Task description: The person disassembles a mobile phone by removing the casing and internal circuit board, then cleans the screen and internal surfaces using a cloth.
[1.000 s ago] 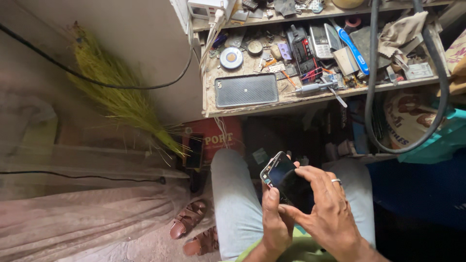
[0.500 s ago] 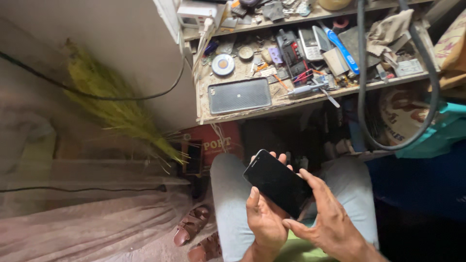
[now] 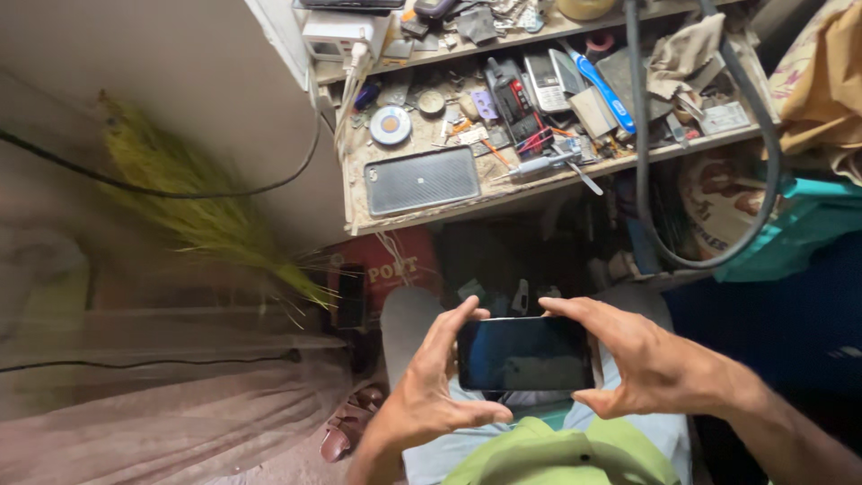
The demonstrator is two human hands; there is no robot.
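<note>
Low in the frame, the left hand [image 3: 429, 395] and right hand [image 3: 639, 364] clamp a dark smartphone [image 3: 525, 353] sideways between them, fingers curled round its short ends, above the knees. Beyond, upper centre, the cluttered surface [image 3: 431, 135] carries a grey tablet [image 3: 422, 180]; a broom [image 3: 193, 211] leans at left.

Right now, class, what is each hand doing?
Left hand: closed on the left end of the dark phone.
Right hand: closed on the phone's right end.

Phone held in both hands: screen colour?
Black, dark and glossy with a faint bluish sheen; the phone shows best in the head view, held sideways between both hands.
</note>
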